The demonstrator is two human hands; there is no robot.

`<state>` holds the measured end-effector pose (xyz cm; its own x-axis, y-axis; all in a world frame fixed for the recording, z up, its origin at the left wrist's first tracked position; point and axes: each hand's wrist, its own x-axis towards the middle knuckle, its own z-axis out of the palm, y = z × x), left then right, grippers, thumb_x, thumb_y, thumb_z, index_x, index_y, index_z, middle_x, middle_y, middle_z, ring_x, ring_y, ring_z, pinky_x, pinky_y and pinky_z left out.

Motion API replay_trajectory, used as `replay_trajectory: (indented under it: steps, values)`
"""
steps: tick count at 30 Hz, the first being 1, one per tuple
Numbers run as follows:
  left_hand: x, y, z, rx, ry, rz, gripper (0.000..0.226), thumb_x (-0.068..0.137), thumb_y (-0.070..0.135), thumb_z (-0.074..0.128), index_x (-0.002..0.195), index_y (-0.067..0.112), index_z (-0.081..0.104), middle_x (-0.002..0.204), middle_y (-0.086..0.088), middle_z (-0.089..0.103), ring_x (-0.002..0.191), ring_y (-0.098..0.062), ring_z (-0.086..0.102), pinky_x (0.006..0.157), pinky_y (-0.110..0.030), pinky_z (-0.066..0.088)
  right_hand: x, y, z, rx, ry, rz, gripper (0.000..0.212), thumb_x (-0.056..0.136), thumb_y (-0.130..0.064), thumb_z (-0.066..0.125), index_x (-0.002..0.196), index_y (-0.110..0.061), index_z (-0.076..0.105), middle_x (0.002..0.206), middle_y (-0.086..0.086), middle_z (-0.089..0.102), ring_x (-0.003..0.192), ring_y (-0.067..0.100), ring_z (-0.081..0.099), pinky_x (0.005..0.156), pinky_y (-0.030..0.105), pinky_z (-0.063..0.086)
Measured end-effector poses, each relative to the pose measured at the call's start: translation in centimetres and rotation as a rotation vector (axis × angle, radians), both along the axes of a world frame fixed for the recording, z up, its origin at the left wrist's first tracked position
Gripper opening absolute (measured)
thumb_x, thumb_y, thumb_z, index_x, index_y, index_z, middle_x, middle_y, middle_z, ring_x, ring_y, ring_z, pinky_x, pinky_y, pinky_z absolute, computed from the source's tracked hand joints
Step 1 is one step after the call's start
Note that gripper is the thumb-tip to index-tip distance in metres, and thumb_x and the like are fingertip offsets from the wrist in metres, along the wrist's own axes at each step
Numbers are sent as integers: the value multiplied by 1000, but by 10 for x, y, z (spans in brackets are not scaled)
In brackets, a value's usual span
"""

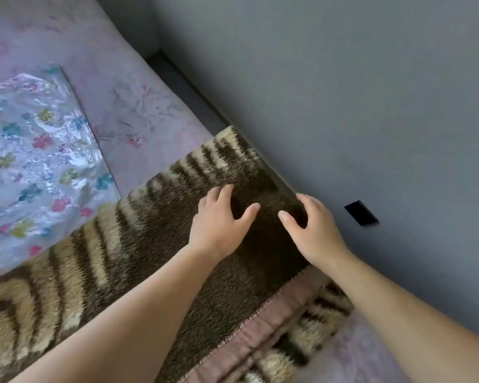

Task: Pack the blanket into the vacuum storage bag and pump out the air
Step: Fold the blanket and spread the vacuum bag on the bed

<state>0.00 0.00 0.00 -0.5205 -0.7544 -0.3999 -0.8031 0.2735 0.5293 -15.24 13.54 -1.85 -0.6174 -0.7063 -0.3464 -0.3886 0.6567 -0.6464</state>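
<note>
Slippage worries me: blanket [127, 244] lies folded on the bed [127, 87], touching the vacuum bag [39, 150]; my left hand [221, 222] presses it open-fingered, my right hand [313, 230] curls over its wall-side edge, a weak hold

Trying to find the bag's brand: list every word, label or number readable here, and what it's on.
None can be read.
The vacuum storage bag shows only printed flowers, the blanket only stripes, and the small black object on the wall bears no visible marking.
</note>
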Motion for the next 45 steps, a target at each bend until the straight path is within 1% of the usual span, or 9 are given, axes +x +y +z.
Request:
replay_trajectory:
  steps: [9, 16, 20, 24, 28, 33, 38, 42, 45]
  values:
    - [-44, -15, -48, -45, -79, 43, 82, 91, 84, 22, 161, 46, 2, 173, -2, 11, 158, -30, 8, 120, -61, 19, -41, -43, -53, 82, -349, 18, 94, 75, -89, 43, 149, -32, 38, 142, -10, 52, 103, -2, 52, 74, 16, 36]
    - [-56, -8, -47, 74, -74, 97, 82, 94, 82, 21, 163, 43, 2, 175, -2, 0, 160, -28, -4, 125, -58, 6, -52, -50, -53, 84, -408, -34, 97, 74, -86, 53, 147, -23, 44, 145, -5, 52, 126, 14, 52, 96, 31, 43]
    - [-60, -3, -36, 177, 1, 170, 84, 94, 82, 22, 164, 41, 4, 175, -2, -3, 160, -25, -8, 128, -54, -2, -53, -54, -30, 36, -474, 7, 75, 70, -90, 50, 108, -29, 74, 110, -14, 74, 99, 2, 68, 96, 33, 52]
    - [-55, 7, -12, 156, -49, 253, 86, 89, 87, 21, 163, 45, 10, 172, 0, 13, 157, -27, 6, 124, -55, 8, -44, -49, 2, -11, -601, 75, 78, 76, -94, 28, 131, -47, 59, 129, -24, 64, 125, -3, 51, 117, 34, 32]
    - [-39, 21, 22, 402, 175, 435, 110, 70, 97, 41, 162, 49, 5, 163, -2, 23, 153, -30, 21, 123, -53, 26, -29, -39, 28, -5, -726, 153, 91, 71, -99, 19, 140, -49, 51, 121, -37, 59, 111, -20, 46, 114, 32, 28]
    - [6, 22, 63, 432, 359, 586, 124, 56, 93, 67, 159, 46, 18, 155, 9, 48, 138, -15, 52, 114, -38, 43, 9, -41, 60, -36, -1060, 342, 86, 78, -95, 8, 142, -53, 47, 146, -26, 51, 135, 7, 50, 106, 45, 41]
    - [77, 21, 73, 419, 489, 787, 75, 61, 64, 89, 123, 29, 64, 106, 12, 78, 98, -8, 75, 94, -38, 61, 81, -52, 71, -72, -1301, 328, 100, 83, -87, 3, 147, -27, 50, 146, 1, 58, 130, 23, 49, 108, 45, 34]
    - [149, 18, 67, 539, 643, 946, 29, 86, 37, 83, 108, 18, 77, 101, -5, 82, 98, -28, 78, 92, -53, 61, 156, -67, 81, -91, -1318, 348, 102, 80, -90, 7, 154, -27, 38, 149, -16, 52, 123, 19, 52, 95, 37, 40]
    - [206, 13, 64, 537, 693, 1070, 22, 95, 34, 73, 109, 17, 77, 98, -2, 82, 89, -23, 79, 70, -35, 65, 208, -78, 83, -119, -1318, 336, 94, 81, -84, 15, 154, -27, 33, 151, -14, 46, 127, 19, 57, 94, 39, 50]
